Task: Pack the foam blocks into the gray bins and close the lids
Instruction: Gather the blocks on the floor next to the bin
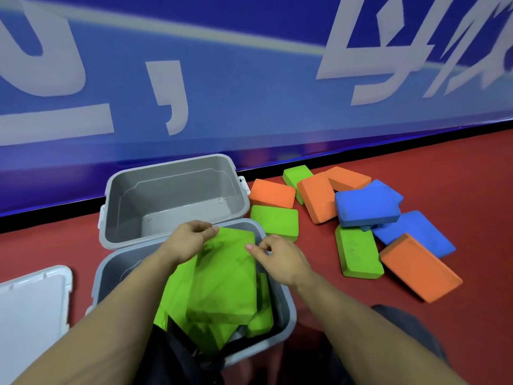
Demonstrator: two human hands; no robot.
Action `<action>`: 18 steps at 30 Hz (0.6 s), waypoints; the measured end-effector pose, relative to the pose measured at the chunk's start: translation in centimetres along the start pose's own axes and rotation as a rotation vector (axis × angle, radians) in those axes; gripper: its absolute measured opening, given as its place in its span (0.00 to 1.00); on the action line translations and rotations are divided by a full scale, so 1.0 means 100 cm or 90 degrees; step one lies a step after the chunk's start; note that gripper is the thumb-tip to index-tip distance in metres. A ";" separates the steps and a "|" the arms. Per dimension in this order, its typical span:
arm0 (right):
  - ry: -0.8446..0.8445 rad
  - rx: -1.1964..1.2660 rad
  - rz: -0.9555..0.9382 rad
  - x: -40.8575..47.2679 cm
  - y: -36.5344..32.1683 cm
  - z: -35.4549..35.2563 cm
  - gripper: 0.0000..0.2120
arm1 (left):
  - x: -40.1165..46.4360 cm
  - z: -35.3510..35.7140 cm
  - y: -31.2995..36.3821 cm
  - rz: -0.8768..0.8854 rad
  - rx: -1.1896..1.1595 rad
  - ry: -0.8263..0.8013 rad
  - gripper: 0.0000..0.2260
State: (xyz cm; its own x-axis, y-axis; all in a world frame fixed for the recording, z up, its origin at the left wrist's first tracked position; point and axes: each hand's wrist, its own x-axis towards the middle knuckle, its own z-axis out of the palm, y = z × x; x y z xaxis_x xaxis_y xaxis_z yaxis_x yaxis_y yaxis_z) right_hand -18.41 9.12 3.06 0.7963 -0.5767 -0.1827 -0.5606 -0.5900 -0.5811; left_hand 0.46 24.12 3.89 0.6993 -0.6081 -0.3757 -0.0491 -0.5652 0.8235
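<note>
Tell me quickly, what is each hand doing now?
Left hand: grips the top green block.
Right hand: fingers curled at the block's edge; grip cannot be told.

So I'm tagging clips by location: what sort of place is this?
Probably a gym or sports hall: red floor, a big blue banner with white lettering along the wall, and yoga-style foam blocks scattered beside gray bins.

Red floor (pixel 416 329) bears two gray bins (pixel 177 190), white lid (pixel 33 301), scattered foam blocks (pixel 358 251).
</note>
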 end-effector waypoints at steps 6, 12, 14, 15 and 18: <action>0.000 0.020 0.008 0.003 0.019 -0.012 0.25 | 0.001 0.042 0.031 0.042 0.020 -0.033 0.18; 0.057 0.067 0.072 0.002 0.044 -0.037 0.27 | -0.006 0.095 0.066 0.079 0.017 -0.063 0.17; 0.074 0.073 0.096 -0.002 0.060 -0.049 0.27 | -0.009 0.116 0.078 0.085 0.008 -0.075 0.18; 0.084 0.074 0.104 -0.006 0.068 -0.056 0.27 | -0.009 0.126 0.083 0.088 0.006 -0.083 0.20; 0.115 0.078 0.144 -0.025 0.103 -0.077 0.28 | -0.010 0.163 0.101 0.085 -0.001 -0.108 0.23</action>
State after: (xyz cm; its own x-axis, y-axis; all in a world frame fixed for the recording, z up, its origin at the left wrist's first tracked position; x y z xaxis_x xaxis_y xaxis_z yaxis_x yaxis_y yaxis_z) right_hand -27.96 0.15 3.58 0.5952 -0.7830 -0.1807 -0.6788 -0.3696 -0.6346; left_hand -12.35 9.88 5.66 0.5561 -0.7627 -0.3302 -0.1315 -0.4730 0.8712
